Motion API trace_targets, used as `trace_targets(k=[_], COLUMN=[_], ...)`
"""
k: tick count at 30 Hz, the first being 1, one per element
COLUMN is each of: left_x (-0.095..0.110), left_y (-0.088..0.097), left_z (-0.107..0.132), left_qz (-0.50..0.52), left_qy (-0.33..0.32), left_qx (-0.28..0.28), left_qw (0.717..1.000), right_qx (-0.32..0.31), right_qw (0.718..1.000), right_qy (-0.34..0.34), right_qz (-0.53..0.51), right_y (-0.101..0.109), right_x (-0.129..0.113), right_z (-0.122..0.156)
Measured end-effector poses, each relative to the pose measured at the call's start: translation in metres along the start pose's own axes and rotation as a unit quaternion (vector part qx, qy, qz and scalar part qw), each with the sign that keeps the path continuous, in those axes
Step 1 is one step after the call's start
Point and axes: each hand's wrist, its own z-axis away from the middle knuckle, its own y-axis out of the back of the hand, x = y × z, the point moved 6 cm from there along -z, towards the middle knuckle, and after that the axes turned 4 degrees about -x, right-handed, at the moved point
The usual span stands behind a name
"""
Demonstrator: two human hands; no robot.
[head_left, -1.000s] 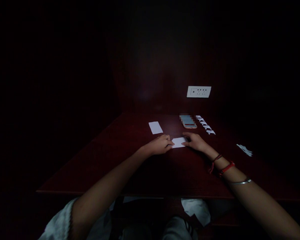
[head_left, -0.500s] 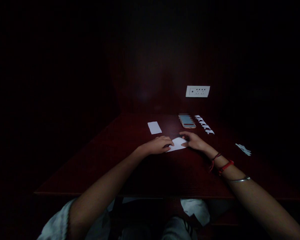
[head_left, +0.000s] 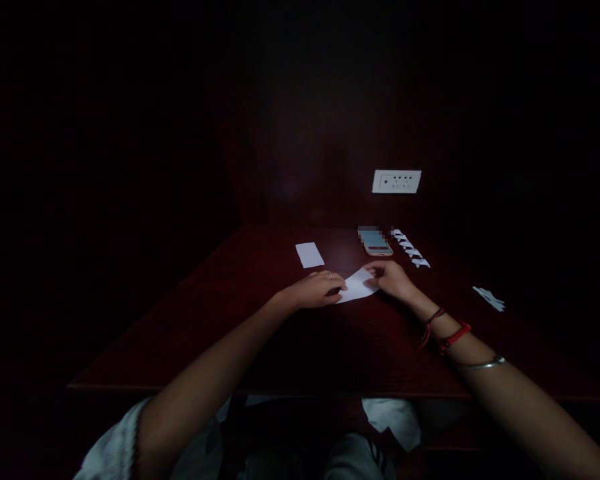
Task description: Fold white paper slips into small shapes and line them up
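While your left hand point(head_left: 316, 291) holds the white sheet point(head_left: 356, 287) by its left end at the table point(head_left: 220, 300), your right hand point(head_left: 394, 280) pinches the other; you look mid-fold, next probably needing aligned edges, then a crease.

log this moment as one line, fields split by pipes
left hand: on white paper, left end | right hand: holding its right end | beyond: white sheet, phone, row of paper pieces | far right: pale strips
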Motion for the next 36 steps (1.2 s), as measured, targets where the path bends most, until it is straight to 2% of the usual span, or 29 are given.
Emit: trace_targets(k=[6, 12, 20, 26, 36], left_x=[0.001, -0.001, -0.001, 0.000, -0.002], left_y=[0.000, -0.002, -0.001, -0.003, -0.003], left_z=[0.001, 0.001, 0.000, -0.001, 0.000], left_qz=[0.002, -0.004, 0.009, 0.021, 0.017], left_qy=[0.006, 0.001, 0.012, -0.011, 0.007], left_qx=[0.000, 0.002, 0.004, -0.001, -0.006], left_qw=[1.000, 1.000, 1.000, 1.000, 1.000], right_qx=[-0.104, -0.166, -0.193, -0.201, -0.209], right_qw=[0.977, 0.949, 0.940, 0.932, 0.927], right_qy=[0.125, 0.200, 0.218, 0.231, 0.241], right_qz=[0.137, 0.181, 0.177, 0.192, 0.199], right_y=[-0.003, -0.008, -0.009, -0.010, -0.010], right_x=[-0.035, -0.047, -0.052, -0.053, -0.053], right_z=[0.016, 0.024, 0.028, 0.030, 0.031])
